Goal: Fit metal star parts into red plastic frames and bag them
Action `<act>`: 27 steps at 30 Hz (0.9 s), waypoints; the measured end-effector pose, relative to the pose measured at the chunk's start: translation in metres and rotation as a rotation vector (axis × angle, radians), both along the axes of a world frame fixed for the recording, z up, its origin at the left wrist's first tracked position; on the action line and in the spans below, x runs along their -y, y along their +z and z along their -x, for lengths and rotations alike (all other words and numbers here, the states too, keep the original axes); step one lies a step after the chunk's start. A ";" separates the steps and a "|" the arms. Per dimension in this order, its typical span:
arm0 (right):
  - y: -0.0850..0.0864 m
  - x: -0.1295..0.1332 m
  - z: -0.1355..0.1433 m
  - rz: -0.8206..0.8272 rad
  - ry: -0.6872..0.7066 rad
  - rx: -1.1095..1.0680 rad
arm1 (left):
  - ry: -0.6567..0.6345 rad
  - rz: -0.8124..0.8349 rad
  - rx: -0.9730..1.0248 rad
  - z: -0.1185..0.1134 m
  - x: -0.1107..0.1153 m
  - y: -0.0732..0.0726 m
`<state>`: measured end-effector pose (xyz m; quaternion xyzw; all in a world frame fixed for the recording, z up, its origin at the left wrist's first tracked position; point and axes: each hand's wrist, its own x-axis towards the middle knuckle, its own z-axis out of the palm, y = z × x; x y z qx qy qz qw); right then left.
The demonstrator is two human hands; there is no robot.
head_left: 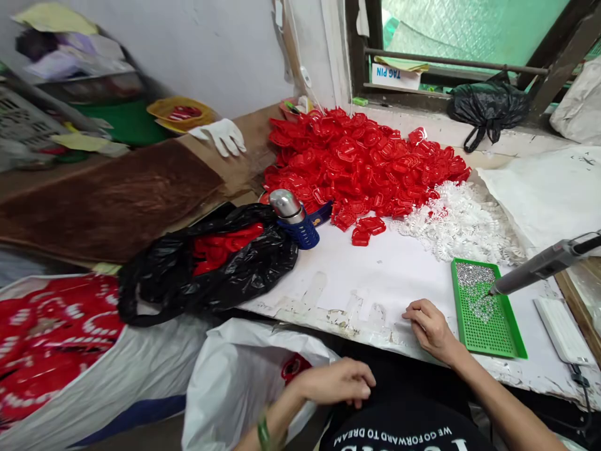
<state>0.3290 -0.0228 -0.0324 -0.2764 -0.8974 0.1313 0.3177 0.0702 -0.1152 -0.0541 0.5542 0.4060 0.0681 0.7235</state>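
My left hand [339, 382] hovers over my lap by the mouth of a white plastic bag [225, 376], fingers loosely bent with nothing visible in them. Just behind its wrist, a red plastic piece with a dark centre [295, 367] shows inside the bag. At the table's front edge is my right hand [429, 327], fingers half curled and apart, holding nothing that I can see. Right of it lies a green perforated tray [493, 341] with small silvery balls [474, 275]. A grey electric screwdriver [535, 268] points its tip into the tray.
Red plastic parts [361, 156] are heaped at the back, beside white toothed discs [464, 219]. A flask in a blue holder [298, 225] stands near a black bag [159, 269] of red parts. A white power box [561, 329] lies right; a red-filled sack [61, 338] sits left.
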 end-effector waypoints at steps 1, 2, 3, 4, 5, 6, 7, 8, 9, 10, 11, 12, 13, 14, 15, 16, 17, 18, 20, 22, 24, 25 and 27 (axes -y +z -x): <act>0.004 -0.005 -0.003 -0.025 0.040 0.054 | 0.028 0.069 0.047 0.011 -0.011 0.007; 0.009 -0.009 -0.006 -0.044 0.089 0.115 | 0.059 0.087 0.059 0.021 -0.024 0.013; 0.014 -0.012 -0.008 -0.056 0.143 0.177 | 0.076 0.072 0.049 0.030 -0.040 0.018; 0.018 -0.015 -0.008 -0.058 0.200 0.240 | 0.088 0.030 0.015 0.038 -0.057 0.023; 0.023 -0.017 -0.008 -0.054 0.253 0.299 | 0.097 -0.040 -0.045 0.044 -0.074 0.028; 0.026 -0.018 -0.008 -0.049 0.299 0.347 | 0.105 -0.150 -0.134 0.050 -0.091 0.031; 0.029 -0.020 -0.006 -0.046 0.335 0.383 | 0.109 -0.297 -0.247 0.055 -0.107 0.035; 0.030 -0.021 -0.005 -0.046 0.361 0.410 | 0.105 -0.453 -0.378 0.059 -0.122 0.037; 0.030 -0.023 -0.003 -0.048 0.374 0.426 | 0.099 -0.593 -0.506 0.062 -0.136 0.038; 0.030 -0.025 0.000 -0.050 0.376 0.430 | 0.092 -0.695 -0.614 0.064 -0.150 0.039; 0.028 -0.028 0.002 -0.052 0.367 0.424 | 0.093 -0.753 -0.701 0.065 -0.162 0.039; 0.026 -0.032 0.005 -0.052 0.351 0.412 | 0.113 -0.775 -0.769 0.064 -0.175 0.038; 0.024 -0.036 0.009 -0.053 0.331 0.395 | 0.155 -0.781 -0.824 0.062 -0.187 0.037; 0.022 -0.041 0.013 -0.057 0.309 0.377 | 0.220 -0.789 -0.868 0.059 -0.200 0.035; 0.021 -0.046 0.018 -0.063 0.289 0.361 | 0.302 -0.801 -0.910 0.055 -0.214 0.033; 0.020 -0.052 0.023 -0.070 0.271 0.347 | 0.388 -0.811 -0.953 0.049 -0.227 0.030; 0.019 -0.057 0.028 -0.079 0.257 0.336 | 0.465 -0.811 -0.987 0.044 -0.239 0.027; 0.020 -0.062 0.034 -0.086 0.248 0.326 | 0.520 -0.801 -1.007 0.038 -0.251 0.024; 0.021 -0.070 0.042 -0.093 0.232 0.309 | 0.563 -0.776 -1.012 0.029 -0.268 0.018; 0.023 -0.077 0.045 -0.085 0.209 0.293 | 0.550 -0.780 -0.977 0.027 -0.276 0.013; 0.023 -0.084 0.042 -0.053 0.158 0.276 | 0.524 -0.808 -0.935 0.034 -0.275 0.011; 0.023 -0.087 0.040 -0.026 0.116 0.268 | 0.508 -0.820 -0.912 0.040 -0.272 0.010; 0.021 -0.097 0.036 0.055 0.020 0.253 | 0.469 -0.847 -0.834 0.054 -0.263 0.011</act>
